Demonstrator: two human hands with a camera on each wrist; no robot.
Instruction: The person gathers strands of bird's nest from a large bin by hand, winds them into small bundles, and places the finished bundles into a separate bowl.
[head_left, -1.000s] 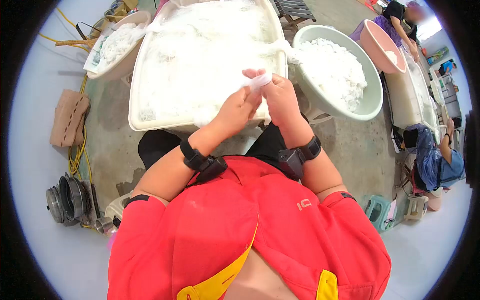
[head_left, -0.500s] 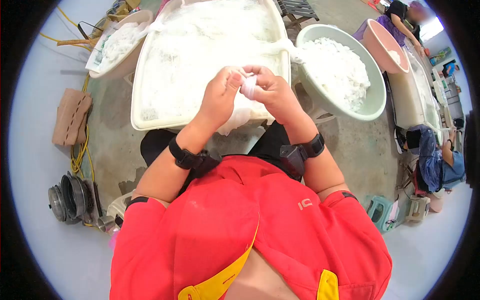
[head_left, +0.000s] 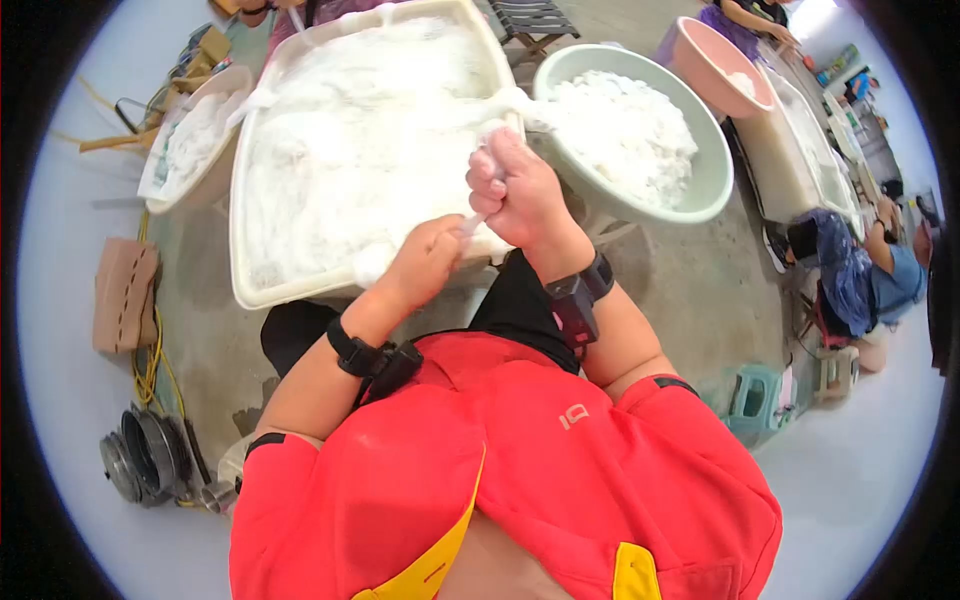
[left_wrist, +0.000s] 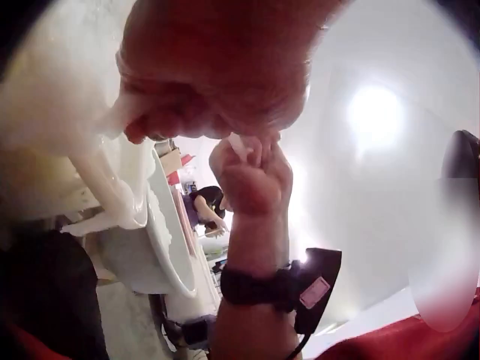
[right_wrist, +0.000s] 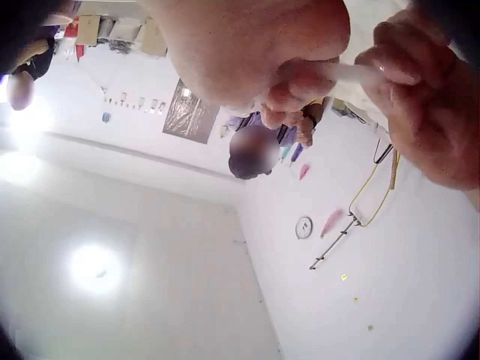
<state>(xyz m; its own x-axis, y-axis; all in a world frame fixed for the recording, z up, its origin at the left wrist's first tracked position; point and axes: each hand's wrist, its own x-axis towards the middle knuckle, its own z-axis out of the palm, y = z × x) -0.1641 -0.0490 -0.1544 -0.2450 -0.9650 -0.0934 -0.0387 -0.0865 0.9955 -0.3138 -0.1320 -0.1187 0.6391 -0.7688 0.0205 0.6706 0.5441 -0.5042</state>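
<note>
Both hands hold a wet, slippery white strand, like sausage casing (right_wrist: pixel 352 73), which runs in a short stretch between them. My right hand (head_left: pixel 516 188) is curled into a fist around one part of it, above the right front of the white tub. Lower and to the left, my left hand (head_left: pixel 428 262) pinches the strand near the tub's front edge. In the left wrist view, the left hand (left_wrist: pixel 214 64) fills the top, with the right hand (left_wrist: pixel 251 184) beyond it. The part inside the right fist is hidden.
The large white tub (head_left: pixel 240 230) holds pale strands in foamy water. A green basin (head_left: pixel 715 190) of white strands stands to its right, with a strand (head_left: pixel 518 103) lying over the tub rim between them. A pale basin (head_left: pixel 215 175) is at left; other people work nearby.
The hands were close together with the strand wound about the right fingers. Now they are apart: the right is a raised fist, the left lower, with the strand stretched between. The head view has shifted.
</note>
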